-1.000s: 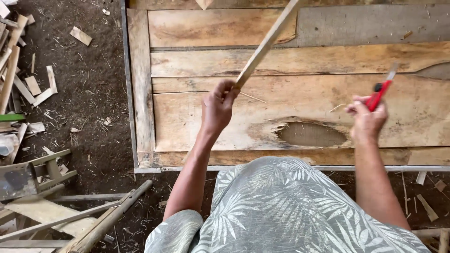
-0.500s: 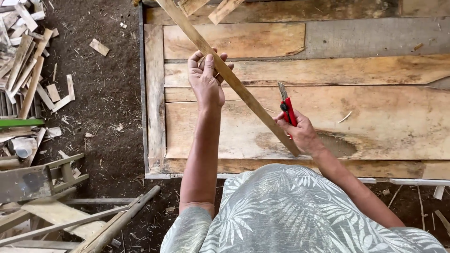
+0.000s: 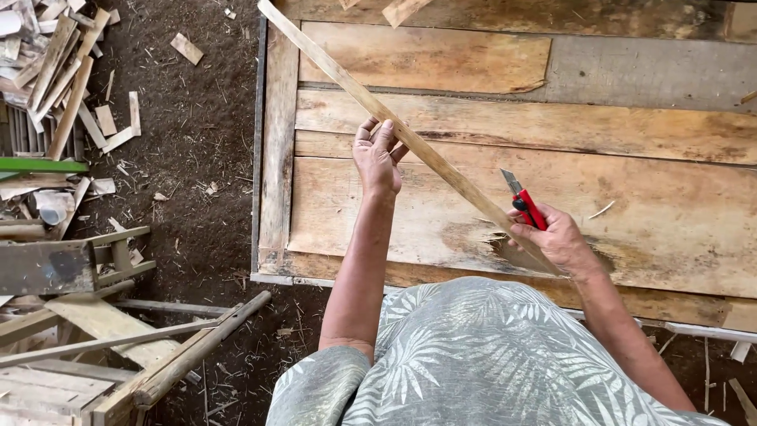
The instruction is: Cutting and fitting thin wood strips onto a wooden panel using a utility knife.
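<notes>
Your left hand grips wood strip mid-length; strip runs diagonally down to right hand, which clasps red utility knife.

my left hand grips a pale, matt wooden strip; my right hand a glossy red plastic knife, metal blade; beneath, rough, stained boards.

Single head view, straight down, close over workbench.

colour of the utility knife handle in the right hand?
Red with black trim, on the slim utility knife gripped in the right hand; head view shows it.
</notes>
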